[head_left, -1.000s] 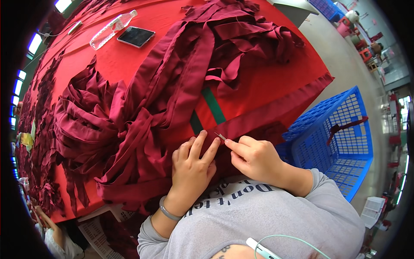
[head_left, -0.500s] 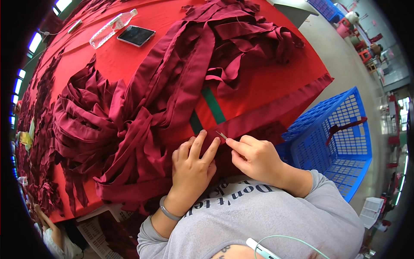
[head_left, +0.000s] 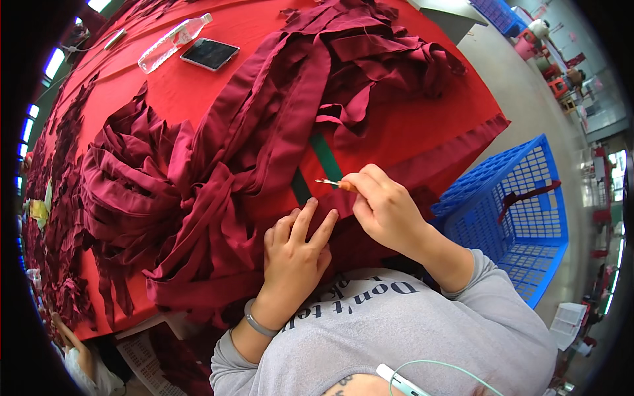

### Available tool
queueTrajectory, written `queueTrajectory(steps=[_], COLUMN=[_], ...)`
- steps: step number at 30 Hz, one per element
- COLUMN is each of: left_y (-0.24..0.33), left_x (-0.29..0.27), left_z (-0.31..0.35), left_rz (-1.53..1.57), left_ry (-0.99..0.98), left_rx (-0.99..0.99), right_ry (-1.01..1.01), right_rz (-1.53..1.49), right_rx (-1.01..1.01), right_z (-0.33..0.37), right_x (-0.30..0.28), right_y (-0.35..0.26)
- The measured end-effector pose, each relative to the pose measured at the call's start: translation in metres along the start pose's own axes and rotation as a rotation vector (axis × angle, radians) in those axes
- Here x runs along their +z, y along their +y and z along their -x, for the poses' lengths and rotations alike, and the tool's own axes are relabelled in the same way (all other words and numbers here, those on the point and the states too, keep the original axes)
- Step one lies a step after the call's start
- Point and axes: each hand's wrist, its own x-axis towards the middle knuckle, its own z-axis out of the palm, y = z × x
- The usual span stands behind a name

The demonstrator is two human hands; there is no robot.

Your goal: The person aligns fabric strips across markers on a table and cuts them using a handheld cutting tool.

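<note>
In my right hand (head_left: pixel 386 204), the fingers pinch a seam ripper by its short orange-brown handle (head_left: pixel 347 187). Its thin metal tip (head_left: pixel 327 181) points left, raised over the green tape marks (head_left: pixel 328 158) on the red-covered table. My left hand (head_left: pixel 295 247) is open, its spread fingers lying flat on a maroon fabric strip (head_left: pixel 422 165) that runs along the near table edge toward the right corner. A large gathered bundle of maroon strips (head_left: pixel 142 178) lies left of my hands, and its long bands stretch toward the far side.
A blue plastic basket (head_left: pixel 505 218) stands right of the table, a maroon strip over its rim. Farther back on the red cloth (head_left: pixel 244 23) lie a clear bottle (head_left: pixel 173 45) and a phone (head_left: pixel 210 54). More strips cover the left side; another person's arm (head_left: pixel 76 343) shows at lower left.
My right hand has lifted up and away from the strip near my left fingertips, and the seam ripper's tip has swung to point left. My left hand stays in place.
</note>
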Motion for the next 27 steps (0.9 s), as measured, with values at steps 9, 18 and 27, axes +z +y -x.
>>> queueTrajectory(steps=[9,18,27], left_y=[-0.001,0.002,0.004], left_x=[-0.001,0.002,0.003], left_z=[0.002,0.001,-0.004], left_rz=[0.039,0.019,-0.013], left_ry=[-0.01,0.016,0.046], left_rx=[0.006,-0.032,-0.025], right_ry=[-0.246,-0.208,-0.285], right_rz=[0.198,0.092,0.247], right_rx=[-0.084,0.028,0.022], right_z=[-0.019,0.017,0.041], right_x=[0.015,-0.015,-0.01], right_y=[0.001,-0.015,-0.016])
